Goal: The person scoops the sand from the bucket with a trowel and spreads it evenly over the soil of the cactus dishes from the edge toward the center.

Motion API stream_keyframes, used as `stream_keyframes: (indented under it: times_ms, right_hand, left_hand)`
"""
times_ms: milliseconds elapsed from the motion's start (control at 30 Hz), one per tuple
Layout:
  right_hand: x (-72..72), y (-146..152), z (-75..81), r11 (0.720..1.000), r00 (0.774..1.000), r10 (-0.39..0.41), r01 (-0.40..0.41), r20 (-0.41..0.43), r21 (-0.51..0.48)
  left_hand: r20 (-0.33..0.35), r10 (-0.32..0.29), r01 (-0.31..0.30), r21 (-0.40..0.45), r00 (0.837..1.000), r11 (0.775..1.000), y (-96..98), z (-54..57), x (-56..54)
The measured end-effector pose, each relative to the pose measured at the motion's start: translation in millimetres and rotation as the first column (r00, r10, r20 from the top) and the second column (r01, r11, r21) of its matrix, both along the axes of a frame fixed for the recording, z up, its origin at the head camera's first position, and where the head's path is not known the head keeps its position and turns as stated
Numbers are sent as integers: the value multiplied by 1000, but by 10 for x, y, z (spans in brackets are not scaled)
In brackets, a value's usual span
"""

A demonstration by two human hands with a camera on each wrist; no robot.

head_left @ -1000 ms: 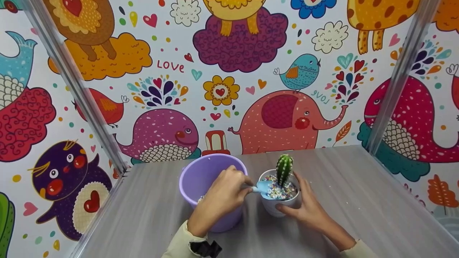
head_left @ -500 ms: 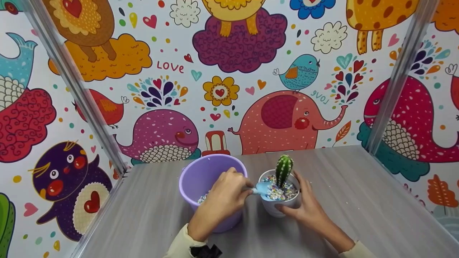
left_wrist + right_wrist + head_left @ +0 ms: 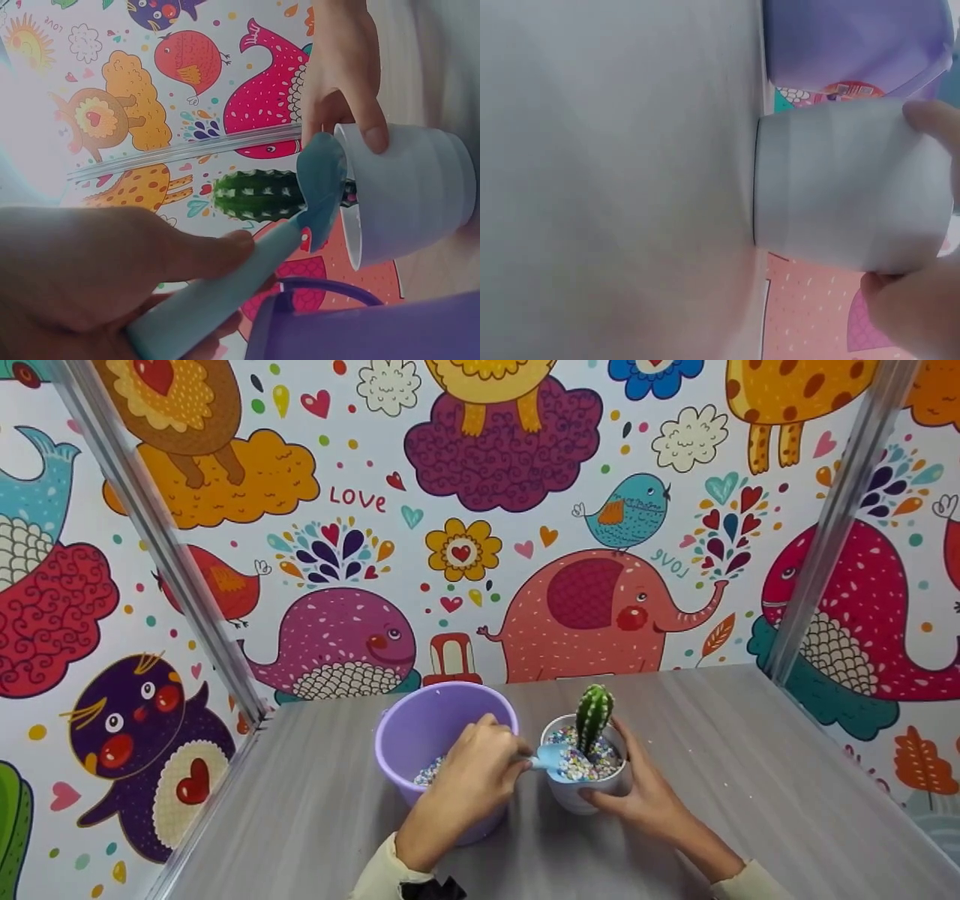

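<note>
My left hand [image 3: 476, 769] grips the handle of a light blue toy shovel [image 3: 225, 289], thumb along its top. The shovel's blade [image 3: 553, 757] lies over the left part of a white flowerpot [image 3: 574, 796], above the rim and the gravel. Upright in the pot grows a green ribbed cactus [image 3: 594, 718] with pale tufts. Coloured gravel [image 3: 604, 765] surrounds its base. My right hand [image 3: 645, 791] holds the pot from the right, thumb in front and fingers behind. In the right wrist view the flowerpot [image 3: 847, 184] stands on the table, held near its rim.
A purple bucket [image 3: 386, 750] stands left of the pot, under my left forearm, with coloured gravel [image 3: 429, 772] inside. Tiny grains lie on the grey table [image 3: 750, 735] at the right. Cartoon-printed walls [image 3: 465, 607] with metal posts [image 3: 840, 525] enclose the table.
My left hand has shifted slightly right and down with the shovel, and more gravel shows inside the bucket. The pot and my right hand have barely moved.
</note>
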State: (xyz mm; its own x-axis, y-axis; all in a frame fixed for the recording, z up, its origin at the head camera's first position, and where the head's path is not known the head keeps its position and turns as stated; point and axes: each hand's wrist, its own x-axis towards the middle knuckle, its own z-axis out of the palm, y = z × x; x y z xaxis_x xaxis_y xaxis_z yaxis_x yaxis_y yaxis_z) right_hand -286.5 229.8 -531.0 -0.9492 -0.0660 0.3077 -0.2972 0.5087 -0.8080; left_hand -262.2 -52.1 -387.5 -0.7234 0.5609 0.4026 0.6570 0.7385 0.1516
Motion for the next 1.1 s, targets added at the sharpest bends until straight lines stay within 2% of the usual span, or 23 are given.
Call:
stream_keyframes:
  times_ms: [167,267,500,700,767,1000,1100]
  right_hand:
    - [22,-65,5,998,998,-67,67,-7,21]
    - [29,-82,10,996,997,-80,80,-12,42]
    - [-2,-24,-14,1000,999,4,-2,-52,21]
    - [21,-80,13,998,999,-49,50,-22,38]
    - [21,-89,16,997,998,-57,59,-34,52]
    - [-16,-5,-17,1000,998,21,-20,-63,12]
    - [-10,-8,-25,1000,998,16,-16,-67,4]
  left_hand:
    - [-10,1,-1,5,1000,1000,-1,-16,13]
    - [-19,4,-4,-1,1000,1000,4,-22,23]
    - [-76,-4,1,-43,997,999,29,-38,24]
    - [-44,-12,11,-31,999,999,38,-20,28]
    - [-43,-11,9,-33,999,999,37,-17,30]
    - [-28,-2,1,-35,1000,999,40,-13,36]
    - [-22,-5,4,-33,1000,999,47,-7,37]
